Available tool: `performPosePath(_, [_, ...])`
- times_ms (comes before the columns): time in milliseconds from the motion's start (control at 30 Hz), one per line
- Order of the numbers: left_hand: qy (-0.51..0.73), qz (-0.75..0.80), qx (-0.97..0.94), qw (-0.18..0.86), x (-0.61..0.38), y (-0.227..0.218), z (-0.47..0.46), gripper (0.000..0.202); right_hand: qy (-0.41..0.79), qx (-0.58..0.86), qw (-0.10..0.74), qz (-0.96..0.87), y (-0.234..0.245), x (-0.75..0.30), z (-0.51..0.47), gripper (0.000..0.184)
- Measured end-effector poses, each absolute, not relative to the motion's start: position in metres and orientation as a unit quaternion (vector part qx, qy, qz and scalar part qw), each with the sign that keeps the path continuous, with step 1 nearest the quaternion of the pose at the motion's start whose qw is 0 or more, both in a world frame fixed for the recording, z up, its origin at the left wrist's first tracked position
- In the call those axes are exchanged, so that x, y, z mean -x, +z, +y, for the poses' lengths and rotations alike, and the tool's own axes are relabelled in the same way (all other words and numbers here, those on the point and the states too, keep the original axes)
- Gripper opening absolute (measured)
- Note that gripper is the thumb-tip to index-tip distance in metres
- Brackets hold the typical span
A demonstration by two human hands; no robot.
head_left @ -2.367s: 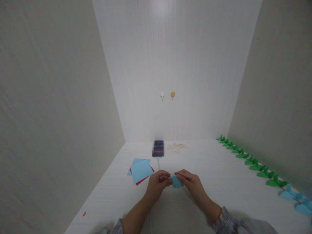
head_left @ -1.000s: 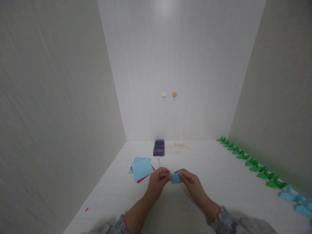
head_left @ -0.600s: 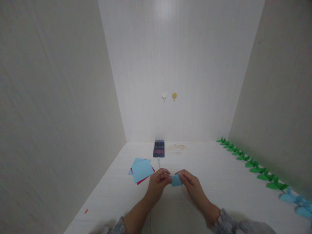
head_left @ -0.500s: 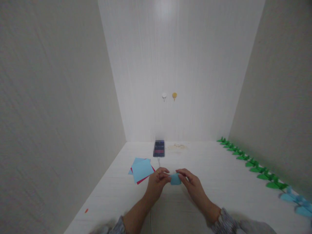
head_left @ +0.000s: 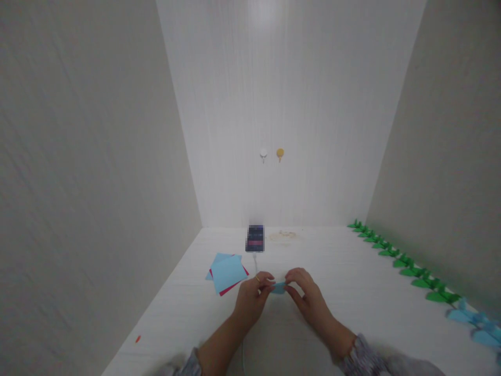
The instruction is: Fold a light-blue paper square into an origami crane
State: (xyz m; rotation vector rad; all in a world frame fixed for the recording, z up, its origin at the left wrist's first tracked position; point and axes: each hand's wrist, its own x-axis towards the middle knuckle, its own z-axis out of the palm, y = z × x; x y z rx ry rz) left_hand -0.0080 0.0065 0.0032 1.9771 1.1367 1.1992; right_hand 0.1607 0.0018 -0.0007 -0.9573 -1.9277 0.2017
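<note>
A small folded piece of light blue paper [head_left: 278,288] is held between my two hands, above the middle of the white table. My left hand [head_left: 252,296], with a ring on one finger, pinches its left end between thumb and fingers. At the opposite end, my right hand [head_left: 307,295] has its thumb and fingertips closed on the paper's edge. The fingers cover both ends of the piece. Just left of my left hand lies a loose pile of square paper sheets [head_left: 229,272], light blue on top with red showing beneath.
A phone [head_left: 255,238] with a blurred screen stands at the back, its white cable [head_left: 255,259] running toward me. Along the right wall stretches a row of green folded-paper leaves [head_left: 409,269], ending in light blue ones [head_left: 483,329]. Two hooks [head_left: 280,153] hang on the back wall. A small red scrap [head_left: 138,339] lies front left.
The blue paper has tilted and now shows a narrower face. My right hand's fingers have shifted slightly and arch more; my left hand stays at its end.
</note>
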Motion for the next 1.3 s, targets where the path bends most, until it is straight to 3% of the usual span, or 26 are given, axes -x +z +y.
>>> performPosePath(533, [0.419,0.438,-0.76,0.235,0.0074,0.0089,0.0022,0.016,0.019,0.413,0.413,-0.811,0.0023,-0.162,0.0016,0.003])
performPosePath(933, [0.382,0.446,-0.779,0.221,0.0072,0.0079,0.0003,0.02,-0.035,0.442,0.298,-0.845,0.0096,-0.1641,0.0004,0.003])
performPosePath(1300, [0.445,0.406,-0.709,0.368,0.0091,0.0057,0.0051,0.019,0.193,0.399,0.443,-0.779,0.0092,-0.1681,-0.0027,0.012])
